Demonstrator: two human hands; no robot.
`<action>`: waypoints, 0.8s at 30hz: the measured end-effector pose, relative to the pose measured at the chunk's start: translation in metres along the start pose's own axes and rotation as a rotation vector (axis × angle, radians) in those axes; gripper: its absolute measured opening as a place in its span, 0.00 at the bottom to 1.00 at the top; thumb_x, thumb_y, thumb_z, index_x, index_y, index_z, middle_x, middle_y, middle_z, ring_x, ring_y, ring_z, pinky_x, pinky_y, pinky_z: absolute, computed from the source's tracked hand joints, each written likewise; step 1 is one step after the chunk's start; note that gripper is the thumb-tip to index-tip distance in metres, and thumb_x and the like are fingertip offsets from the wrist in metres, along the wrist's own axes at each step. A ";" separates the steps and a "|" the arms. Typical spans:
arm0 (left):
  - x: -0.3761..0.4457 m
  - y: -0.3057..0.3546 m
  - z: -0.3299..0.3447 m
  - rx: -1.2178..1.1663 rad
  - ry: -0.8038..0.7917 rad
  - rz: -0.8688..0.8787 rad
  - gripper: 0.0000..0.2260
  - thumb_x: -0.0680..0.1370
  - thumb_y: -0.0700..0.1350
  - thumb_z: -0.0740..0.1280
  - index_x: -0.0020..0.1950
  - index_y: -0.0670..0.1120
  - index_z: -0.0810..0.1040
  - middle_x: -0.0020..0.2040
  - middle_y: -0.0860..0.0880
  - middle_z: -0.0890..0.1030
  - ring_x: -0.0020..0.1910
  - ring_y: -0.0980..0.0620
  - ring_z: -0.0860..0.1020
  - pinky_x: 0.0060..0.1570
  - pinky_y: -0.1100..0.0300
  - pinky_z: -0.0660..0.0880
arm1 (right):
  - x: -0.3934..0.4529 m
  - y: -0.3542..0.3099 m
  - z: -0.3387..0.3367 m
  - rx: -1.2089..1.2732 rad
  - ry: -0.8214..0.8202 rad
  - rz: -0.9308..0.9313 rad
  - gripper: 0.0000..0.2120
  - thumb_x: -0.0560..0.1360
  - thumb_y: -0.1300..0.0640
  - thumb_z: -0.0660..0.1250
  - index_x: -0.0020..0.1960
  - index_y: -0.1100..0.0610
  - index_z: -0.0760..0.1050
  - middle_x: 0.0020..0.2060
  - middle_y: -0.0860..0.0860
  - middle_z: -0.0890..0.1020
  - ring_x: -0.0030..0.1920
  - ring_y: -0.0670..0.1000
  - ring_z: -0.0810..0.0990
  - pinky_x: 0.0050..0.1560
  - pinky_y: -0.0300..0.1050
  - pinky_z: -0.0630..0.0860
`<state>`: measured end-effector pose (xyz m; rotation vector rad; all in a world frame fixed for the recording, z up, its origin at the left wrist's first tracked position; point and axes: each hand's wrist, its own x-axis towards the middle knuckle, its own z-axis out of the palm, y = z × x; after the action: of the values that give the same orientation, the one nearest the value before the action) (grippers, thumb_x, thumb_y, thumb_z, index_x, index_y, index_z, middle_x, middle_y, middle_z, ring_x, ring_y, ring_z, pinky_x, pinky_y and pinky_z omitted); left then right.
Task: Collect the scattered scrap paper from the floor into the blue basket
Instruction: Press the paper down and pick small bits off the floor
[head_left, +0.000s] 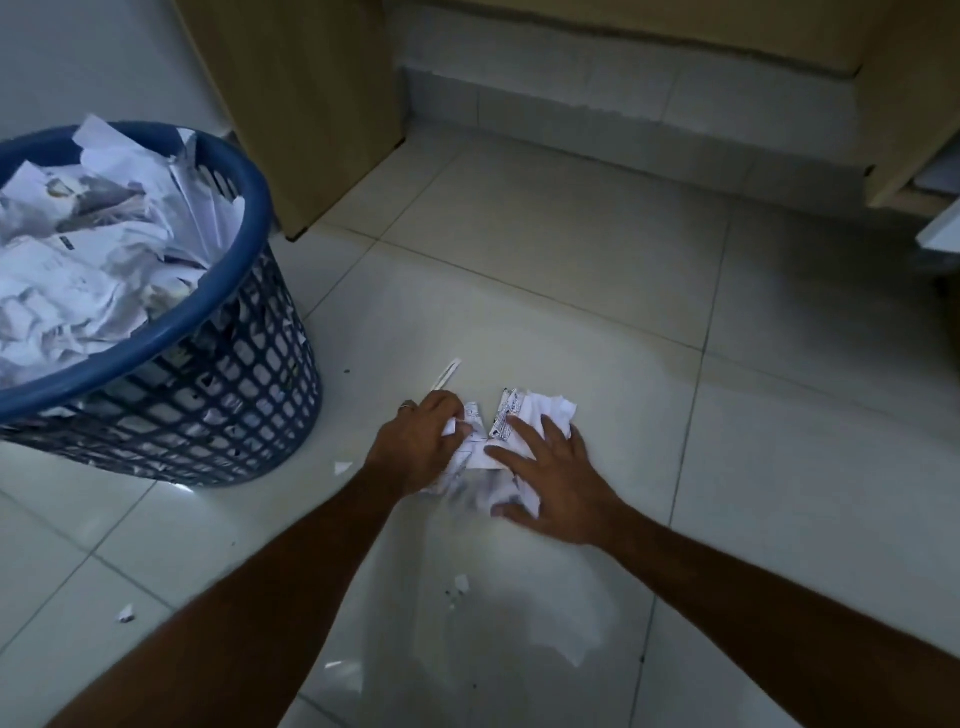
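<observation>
A: Start closest to the person and work outward. What lies this side of the round blue plastic lattice basket (249, 364)?

B: Nearest, small torn white paper bits (126, 614) lie on the glossy pale tiled floor (571, 291), well apart from the basket's base. Beyond them both forearms reach forward to a bunch of crumpled white printed scrap paper (511, 415), which sits on the floor to the right of the basket, near it but not touching.

A: And the grip on each side?

B: The left hand (415, 447) has its fingers curled into the bunch's left edge, so it holds paper. The right hand (550, 483) lies over the right part with fingers spread and fairly straight, pressing rather than clutching.

A: What could go wrong?

B: I'd judge that lifting now risks shedding pieces, because the right hand only presses and the bunch looks loose. The basket is also heaped above its rim, so a drop onto that mound could slide off.

A: Anything left behind?

B: A thin white paper strip (447, 374) lies between the bunch and the basket, just past the left hand, easy to miss. Farther off, behind the basket, stands a light brown wooden cabinet panel (296, 104).
</observation>
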<state>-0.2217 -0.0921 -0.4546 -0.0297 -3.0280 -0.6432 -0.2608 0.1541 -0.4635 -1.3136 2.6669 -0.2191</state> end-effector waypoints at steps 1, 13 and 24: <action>-0.003 0.001 0.002 -0.021 -0.004 -0.022 0.13 0.80 0.60 0.60 0.57 0.54 0.71 0.61 0.53 0.76 0.49 0.45 0.76 0.45 0.52 0.76 | 0.000 0.000 0.004 -0.042 0.049 0.003 0.33 0.73 0.33 0.58 0.75 0.42 0.65 0.77 0.53 0.64 0.72 0.64 0.65 0.66 0.66 0.66; -0.037 0.003 0.011 0.027 -0.081 0.018 0.29 0.70 0.77 0.63 0.59 0.57 0.72 0.64 0.57 0.74 0.53 0.53 0.74 0.46 0.56 0.77 | 0.017 0.007 -0.001 0.011 0.298 -0.049 0.26 0.57 0.64 0.77 0.55 0.55 0.80 0.50 0.54 0.80 0.49 0.58 0.79 0.42 0.46 0.74; 0.003 0.031 -0.017 -0.091 0.035 -0.135 0.06 0.81 0.49 0.65 0.52 0.46 0.73 0.49 0.45 0.82 0.46 0.40 0.80 0.42 0.58 0.69 | 0.051 0.018 -0.058 0.566 0.533 0.124 0.14 0.68 0.64 0.62 0.52 0.59 0.79 0.46 0.54 0.80 0.46 0.54 0.81 0.49 0.54 0.78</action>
<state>-0.2236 -0.0706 -0.4264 0.1815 -2.9843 -0.7828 -0.3174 0.1278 -0.4141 -0.9958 2.7288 -1.3550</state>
